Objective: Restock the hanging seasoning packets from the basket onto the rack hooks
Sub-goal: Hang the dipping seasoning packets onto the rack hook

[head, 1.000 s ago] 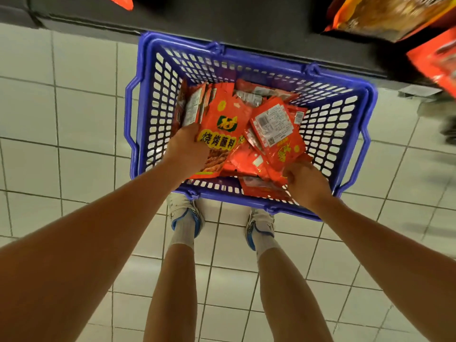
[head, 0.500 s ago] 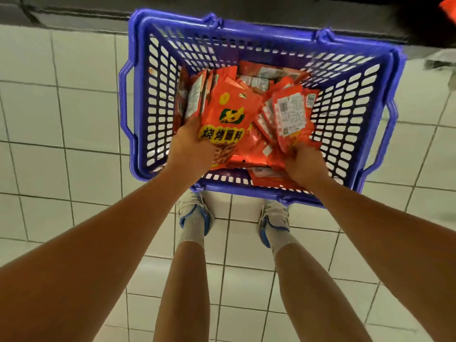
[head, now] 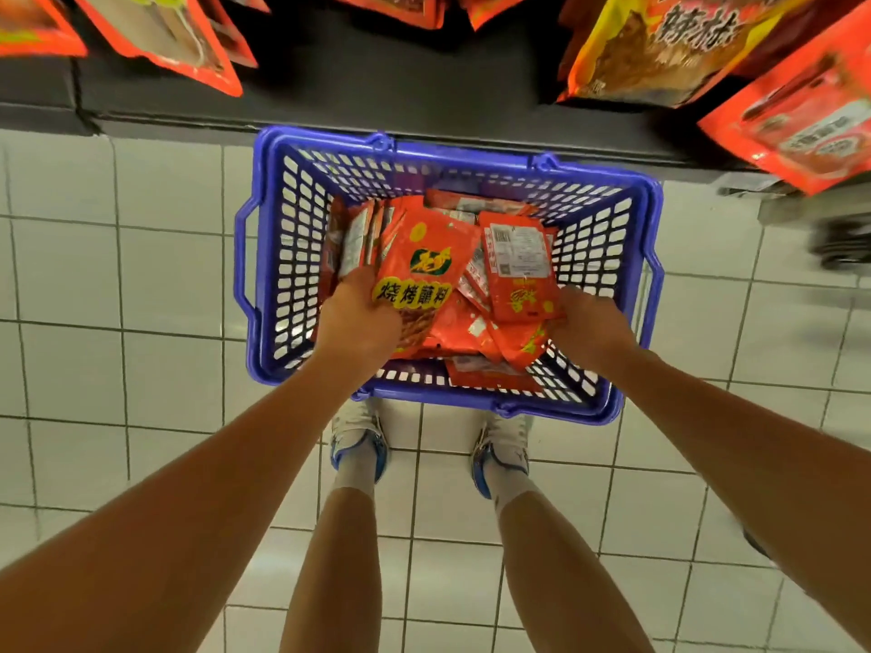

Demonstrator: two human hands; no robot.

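Observation:
A blue plastic basket [head: 287, 275] stands on the tiled floor in front of my feet, filled with red-orange seasoning packets. My left hand [head: 358, 322] grips a stack of packets, the front one [head: 424, 271] showing a green logo and yellow label. My right hand [head: 589, 325] holds the lower edge of another packet [head: 518, 266] turned back side up, with white printed text. More loose packets [head: 476, 337] lie between and under both hands.
Larger red and yellow packets hang from the rack above, at the top left [head: 155, 35] and top right [head: 683, 44]. A dark shelf base [head: 377, 91] runs behind the basket. White floor tiles [head: 118, 275] surround it. My two shoes [head: 358, 440] stand just behind the basket.
The view has tilted up, so the hanging packets on the rack now show. Both hands stay in the basket; the right one has raised its packet flatter, back side up.

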